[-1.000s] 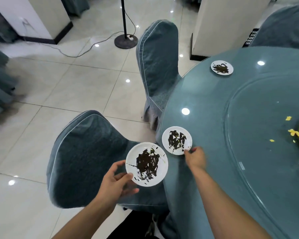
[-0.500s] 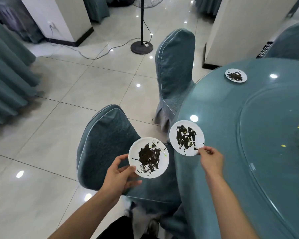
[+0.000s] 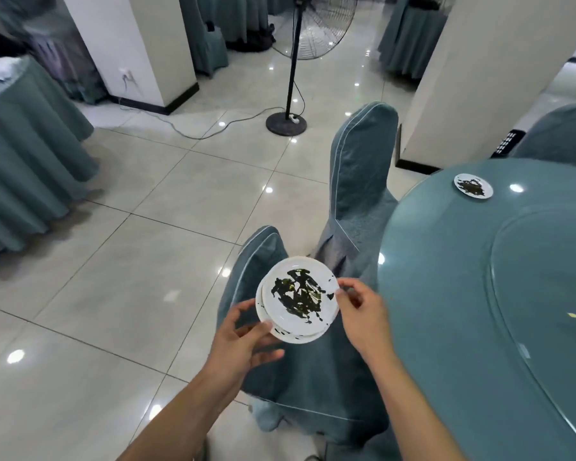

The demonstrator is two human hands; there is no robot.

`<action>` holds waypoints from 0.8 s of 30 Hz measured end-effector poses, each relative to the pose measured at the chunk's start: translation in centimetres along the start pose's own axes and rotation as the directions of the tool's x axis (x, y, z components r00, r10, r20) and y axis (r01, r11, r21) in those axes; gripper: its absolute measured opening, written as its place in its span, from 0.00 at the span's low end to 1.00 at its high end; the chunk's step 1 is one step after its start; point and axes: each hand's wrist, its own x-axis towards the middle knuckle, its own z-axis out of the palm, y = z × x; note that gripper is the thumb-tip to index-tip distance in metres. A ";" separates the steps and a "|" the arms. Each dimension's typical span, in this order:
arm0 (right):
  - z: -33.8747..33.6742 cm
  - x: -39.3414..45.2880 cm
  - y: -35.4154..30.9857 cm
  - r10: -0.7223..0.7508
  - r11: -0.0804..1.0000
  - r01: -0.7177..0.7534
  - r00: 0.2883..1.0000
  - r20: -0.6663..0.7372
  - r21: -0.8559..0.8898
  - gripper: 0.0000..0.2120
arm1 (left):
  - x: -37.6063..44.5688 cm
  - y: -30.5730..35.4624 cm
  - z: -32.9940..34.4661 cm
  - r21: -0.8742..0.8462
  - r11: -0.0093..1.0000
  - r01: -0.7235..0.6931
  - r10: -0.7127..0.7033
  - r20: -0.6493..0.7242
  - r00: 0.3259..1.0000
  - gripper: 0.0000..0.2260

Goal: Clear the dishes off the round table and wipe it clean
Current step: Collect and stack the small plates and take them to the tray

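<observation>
The round table (image 3: 446, 294), right of both hands, holds one soiled plate (image 3: 473, 185) far beyond the fingertips and looks unwiped, while two stacked plates (image 3: 296, 299) sit between left hand (image 3: 243, 341) fingers curled beneath and right hand (image 3: 363, 311) fingers pinching the rim.

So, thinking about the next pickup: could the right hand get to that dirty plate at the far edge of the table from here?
Probably not yet. The right hand is at the stacked plates off the table's near side, and the far plate looks beyond arm's length. The table between is bare.
</observation>
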 end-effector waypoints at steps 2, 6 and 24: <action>3.0 -0.5 -1.2 -0.005 1.000 0.005 1.000 0.028 0.001 0.09 | 0.1 1.4 -2.4 0.008 1.000 -0.007 0.007 0.008 1.000 0.20; 8.7 -1.4 -4.3 -0.017 0.999 0.015 0.999 0.049 0.040 0.14 | 0.7 4.5 -7.6 0.037 0.999 -0.005 0.004 0.017 1.000 0.18; 25.4 4.3 -11.1 -0.288 0.809 0.252 0.958 0.017 -0.531 0.16 | 11.0 16.4 -23.0 0.044 0.998 -0.040 0.041 -0.019 0.999 0.16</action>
